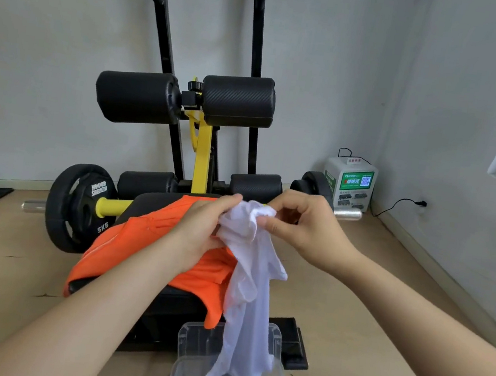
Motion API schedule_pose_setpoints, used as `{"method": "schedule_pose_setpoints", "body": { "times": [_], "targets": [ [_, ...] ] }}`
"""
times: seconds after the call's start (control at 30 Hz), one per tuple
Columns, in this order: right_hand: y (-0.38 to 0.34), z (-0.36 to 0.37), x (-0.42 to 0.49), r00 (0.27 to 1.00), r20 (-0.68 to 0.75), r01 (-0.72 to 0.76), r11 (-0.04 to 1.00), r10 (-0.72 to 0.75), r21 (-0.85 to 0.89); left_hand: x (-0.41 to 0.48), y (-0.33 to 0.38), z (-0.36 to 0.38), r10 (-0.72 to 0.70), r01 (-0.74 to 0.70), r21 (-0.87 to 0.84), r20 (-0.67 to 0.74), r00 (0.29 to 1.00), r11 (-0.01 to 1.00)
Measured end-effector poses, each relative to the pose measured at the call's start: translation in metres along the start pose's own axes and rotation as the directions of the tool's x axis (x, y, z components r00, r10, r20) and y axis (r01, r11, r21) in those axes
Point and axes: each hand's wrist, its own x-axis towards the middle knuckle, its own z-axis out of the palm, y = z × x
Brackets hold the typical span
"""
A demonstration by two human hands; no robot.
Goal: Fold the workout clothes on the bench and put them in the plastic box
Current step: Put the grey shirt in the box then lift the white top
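A white garment is pinched at its bunched top by both hands, left hand and right hand. Below them, it hangs limp (thin, soft fabric), best gripped at an edge.

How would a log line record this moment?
left hand, right hand: pinch white cloth garment | orange cloth garment: on black bench | clear plastic box: below

Left hand and right hand close together, both pinching white garment
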Motion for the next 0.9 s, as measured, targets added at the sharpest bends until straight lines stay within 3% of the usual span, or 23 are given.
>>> {"method": "schedule_pose_setpoints", "body": {
  "times": [0.1,0.3,0.5,0.6,0.77,0.9],
  "targets": [
    [0.001,-0.003,0.003,0.992,-0.092,-0.084,0.996,0.087,0.038,-0.005,0.0,0.002,0.016,-0.006,0.21,-0.047,0.999,0.978],
    [0.004,0.0,0.003,0.97,-0.109,-0.191,0.957,0.218,0.218,-0.019,0.001,0.006,0.21,-0.278,0.235,0.276,0.938,0.932],
    [0.003,-0.001,0.002,0.956,-0.032,-0.259,0.891,0.291,0.373,-0.016,-0.004,0.011,0.323,-0.336,0.183,0.095,0.942,0.924],
    [0.02,-0.002,-0.001,0.94,0.082,-0.342,0.911,0.332,0.23,-0.012,-0.002,0.008,0.303,-0.3,0.109,-0.009,0.953,0.948],
    [0.056,0.019,-0.027,0.852,0.32,-0.325,0.897,0.415,-0.299,-0.007,0.006,-0.003,0.273,-0.278,-0.038,-0.093,0.957,0.96],
    [0.075,0.031,-0.042,0.743,0.464,-0.274,0.852,0.483,-0.447,-0.002,0.009,-0.014,0.258,-0.278,-0.108,-0.17,0.951,0.954]
  ]
}}
